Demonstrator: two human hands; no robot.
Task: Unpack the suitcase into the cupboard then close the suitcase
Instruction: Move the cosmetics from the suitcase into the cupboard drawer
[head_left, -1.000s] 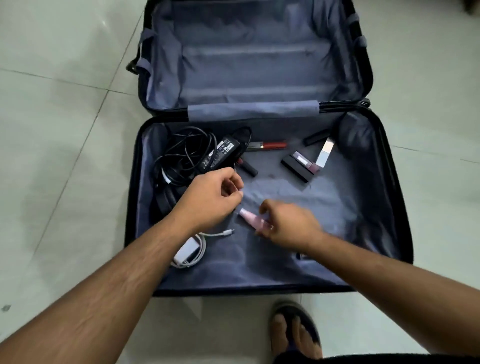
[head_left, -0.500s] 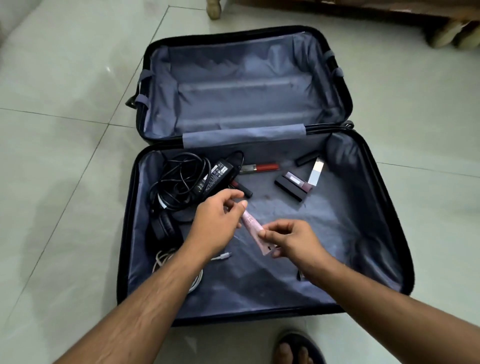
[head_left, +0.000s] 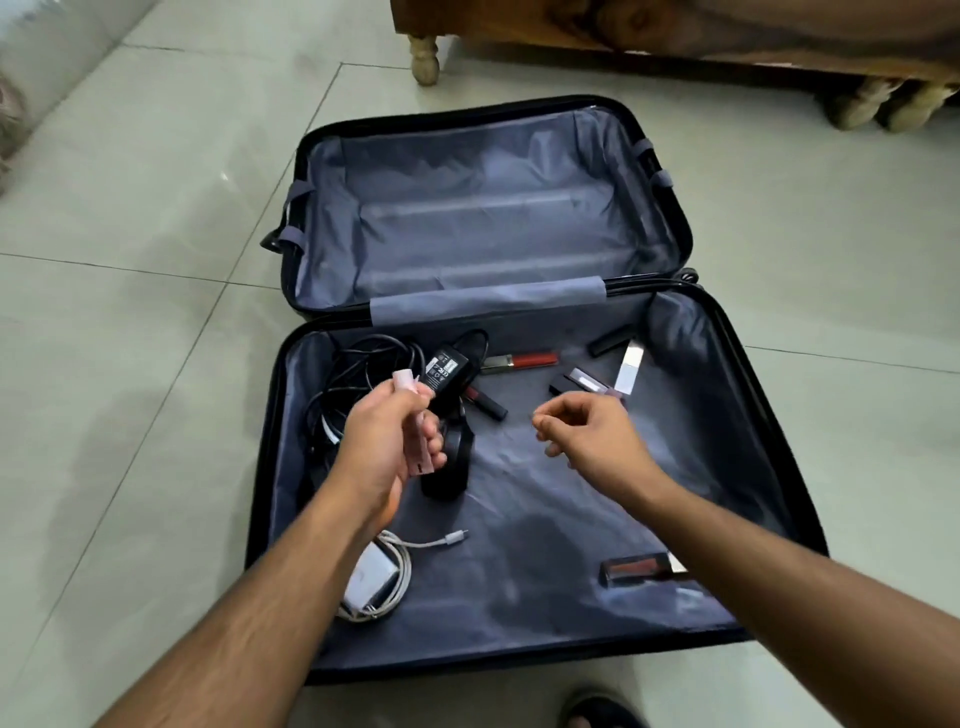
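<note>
- The left hand (head_left: 382, 447) grasps a pale pink tube (head_left: 413, 426), fingers curled round its middle; one end pokes out above the thumb, the other below the fingers.
- The right hand (head_left: 587, 434) holds nothing; its fingers are loosely curled, and it hovers apart from the tube, over the near half of the open suitcase (head_left: 769, 467).
- Just behind the left hand lies a black power adapter (head_left: 447, 371) with a white label, its black cable (head_left: 358, 374) coiled at the left wall of the near half.
- A black strap-like item (head_left: 449, 462) lies under the left hand, partly hidden by it.
- Near the left forearm sits a white charger (head_left: 369, 577) with a white cable (head_left: 431, 543) looped round it, the plug end pointing right.
- Along the hinge side lie a red lip gloss tube (head_left: 519, 361), a dark-capped lipstick (head_left: 485, 402), a small black stick (head_left: 613, 340) and an opened dark case with a silvery piece (head_left: 597, 379).
- Another reddish-brown tube (head_left: 639, 569) lies beside the right forearm, near the front right corner.
- The far half of the suitcase holds only its grey lining (head_left: 488, 208).
- The suitcase rests on a pale tiled floor (head_left: 130, 312); wooden furniture on turned legs (head_left: 426, 62) stands beyond it.
- A sandalled foot (head_left: 597, 714) shows at the bottom edge, just in front of the suitcase.
</note>
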